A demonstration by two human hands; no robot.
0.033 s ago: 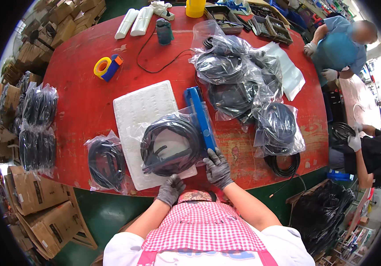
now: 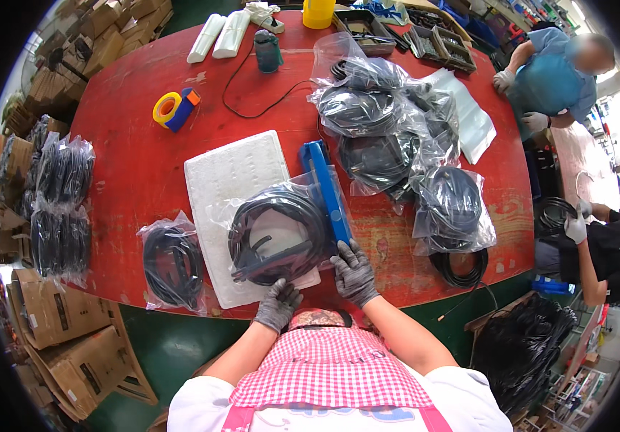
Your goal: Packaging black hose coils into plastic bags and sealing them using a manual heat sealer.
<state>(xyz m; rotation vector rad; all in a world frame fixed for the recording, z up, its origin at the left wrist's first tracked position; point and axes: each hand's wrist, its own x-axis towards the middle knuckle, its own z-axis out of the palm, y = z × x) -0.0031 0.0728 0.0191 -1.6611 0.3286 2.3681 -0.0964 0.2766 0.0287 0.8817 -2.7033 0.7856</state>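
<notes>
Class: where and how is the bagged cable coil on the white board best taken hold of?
Probably by the left rim of the bagged cable coil, coming from the left: it lies flat, its loops form a thick bundle, and the blue bar crowds its right side.

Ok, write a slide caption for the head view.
Gloved left hand at a bagged black cable coil on a white board, right hand at a long blue bar.
</notes>
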